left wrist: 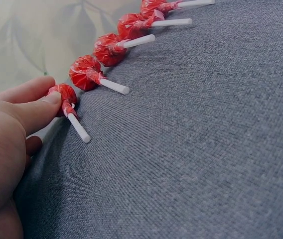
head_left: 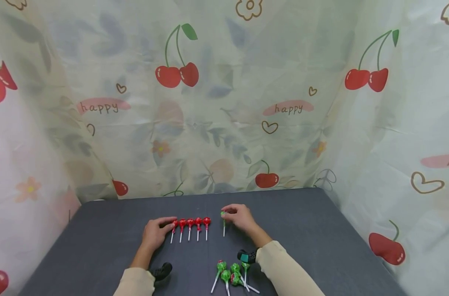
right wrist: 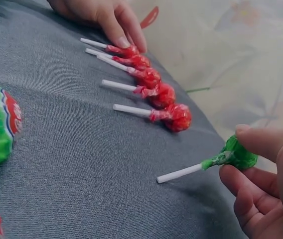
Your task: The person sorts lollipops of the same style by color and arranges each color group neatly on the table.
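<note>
Several red lollipops (head_left: 190,222) lie in a row with their white sticks toward the front. My left hand (head_left: 154,235) pinches the head of the leftmost red lollipop (left wrist: 66,97) between thumb and fingers. To the right of the row, my right hand (head_left: 242,218) holds a green lollipop (right wrist: 237,153) by its head, between thumb and fingers. Its stick points toward the front edge, and in the right wrist view the stick's end is close to the cloth.
Several more green lollipops (head_left: 225,276) lie loosely grouped nearer the front, beside the right forearm. Dark grey cloth covers the table (head_left: 195,263). A printed curtain (head_left: 217,156) stands behind it and at both sides.
</note>
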